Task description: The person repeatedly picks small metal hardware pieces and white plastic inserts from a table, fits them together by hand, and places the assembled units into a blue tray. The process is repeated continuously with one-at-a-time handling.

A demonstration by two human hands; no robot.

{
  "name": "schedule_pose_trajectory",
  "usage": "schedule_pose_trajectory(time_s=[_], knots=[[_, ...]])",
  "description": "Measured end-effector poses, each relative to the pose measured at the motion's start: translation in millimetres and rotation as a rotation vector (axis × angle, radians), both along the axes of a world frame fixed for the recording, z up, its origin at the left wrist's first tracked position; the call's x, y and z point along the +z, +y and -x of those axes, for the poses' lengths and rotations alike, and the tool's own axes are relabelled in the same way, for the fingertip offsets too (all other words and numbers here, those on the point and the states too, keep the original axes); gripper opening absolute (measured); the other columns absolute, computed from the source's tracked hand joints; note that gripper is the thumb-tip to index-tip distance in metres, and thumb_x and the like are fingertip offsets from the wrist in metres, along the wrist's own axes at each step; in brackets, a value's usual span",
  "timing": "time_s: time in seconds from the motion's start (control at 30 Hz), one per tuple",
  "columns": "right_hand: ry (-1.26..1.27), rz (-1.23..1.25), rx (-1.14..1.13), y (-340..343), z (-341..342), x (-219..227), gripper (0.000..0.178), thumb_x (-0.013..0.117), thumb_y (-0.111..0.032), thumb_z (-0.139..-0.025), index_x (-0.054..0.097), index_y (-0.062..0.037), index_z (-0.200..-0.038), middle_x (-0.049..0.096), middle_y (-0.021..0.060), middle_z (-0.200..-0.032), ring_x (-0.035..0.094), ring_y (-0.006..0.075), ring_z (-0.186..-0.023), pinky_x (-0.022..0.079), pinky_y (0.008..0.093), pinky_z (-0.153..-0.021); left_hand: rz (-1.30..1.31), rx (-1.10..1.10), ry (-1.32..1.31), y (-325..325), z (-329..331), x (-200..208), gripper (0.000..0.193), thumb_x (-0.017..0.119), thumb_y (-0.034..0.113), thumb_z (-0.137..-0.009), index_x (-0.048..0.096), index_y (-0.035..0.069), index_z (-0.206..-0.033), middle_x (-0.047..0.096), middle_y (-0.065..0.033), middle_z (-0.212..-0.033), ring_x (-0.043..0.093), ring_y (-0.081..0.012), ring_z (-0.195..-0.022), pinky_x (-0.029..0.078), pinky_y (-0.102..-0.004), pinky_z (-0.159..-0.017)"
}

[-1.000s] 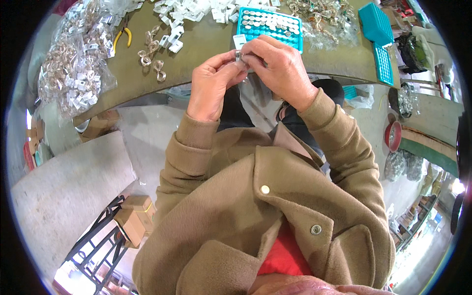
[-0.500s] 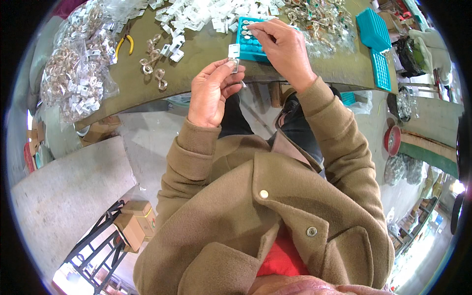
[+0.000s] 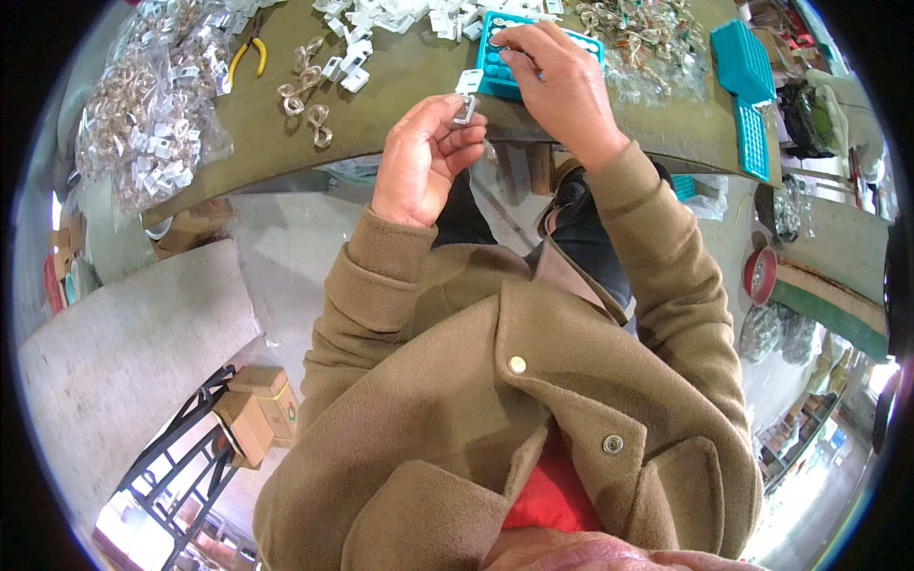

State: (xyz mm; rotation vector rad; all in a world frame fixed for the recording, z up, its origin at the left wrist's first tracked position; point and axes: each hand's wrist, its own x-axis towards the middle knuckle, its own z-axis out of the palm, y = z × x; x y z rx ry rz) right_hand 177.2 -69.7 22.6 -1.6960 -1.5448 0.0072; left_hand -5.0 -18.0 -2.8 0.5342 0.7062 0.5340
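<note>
Tray (image 3: 505, 90) right of pliers (image 3: 262, 55)

The left hand (image 3: 424, 157) pinches a small shiny piece (image 3: 465, 112) with a white tag (image 3: 469, 82) at its top, near the table's front edge. The right hand (image 3: 564, 84) reaches over a teal tray (image 3: 498, 88), thumb and forefinger close together above its cells; whether they grip anything is unclear. Yellow-handled pliers (image 3: 260, 57) lie on the table (image 3: 252, 128) beside a bulging clear bag (image 3: 157, 124).
</note>
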Motion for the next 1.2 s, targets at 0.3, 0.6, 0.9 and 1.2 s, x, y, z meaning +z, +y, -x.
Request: schedule_pose_trajectory(time_s=[0.3, 0.6, 0.9, 1.2], knots=[[0.190, 0.083, 0.143, -28, 33, 14, 0.007, 0.065, -0.008, -0.085, 0.066, -0.0040, -0.091, 0.064, 0.0111, -0.082, 0.065, 0.0283, -0.073, 0.052, 0.0347, -0.064, -0.112, 0.039, -0.073, -14, -9, 0, 0.022, 0.056, 0.020, -0.099, 0.062, 0.004, -0.111, 0.068, -0.0075, -0.105, 0.066, -0.0155, -0.094, 0.056, -0.0294, -0.083], [0.038, 0.060, 0.103, -26, 30, -2, 0.007, 0.061, -0.007, -0.088, 0.060, -0.0047, -0.094, 0.062, 0.0117, -0.087, 0.064, 0.0330, -0.078, 0.051, 0.0399, -0.062, -0.067, 0.113, -0.015, -20, -13, 5, 0.028, 0.060, 0.022, -0.098, 0.064, -0.002, -0.112, 0.068, -0.0083, -0.103, 0.067, -0.0152, -0.092, 0.055, -0.0264, -0.076], [0.489, 0.119, 0.085, -33, 26, 5, 0.009, 0.066, -0.006, -0.087, 0.068, -0.0017, -0.095, 0.069, 0.0111, -0.079, 0.068, 0.0199, -0.070, 0.053, 0.0292, -0.064, -0.212, 0.075, 0.029, -22, -13, -1, 0.023, 0.060, 0.018, -0.098, 0.064, 0.000, -0.111, 0.069, -0.0059, -0.098, 0.067, -0.0129, -0.086, 0.056, -0.0268, -0.080], [0.633, 0.031, 0.090, -40, 30, -9, 0.015, 0.062, -0.001, -0.088, 0.072, -0.0017, -0.099, 0.069, 0.0088, -0.087, 0.067, 0.0165, -0.075, 0.053, 0.0280, -0.071, -0.210, 0.014, 0.051, -23, -13, -5, 0.021, 0.060, 0.020, -0.097, 0.066, 0.001, -0.102, 0.069, -0.0056, -0.096, 0.065, -0.0109, -0.082, 0.055, -0.0255, -0.073]])
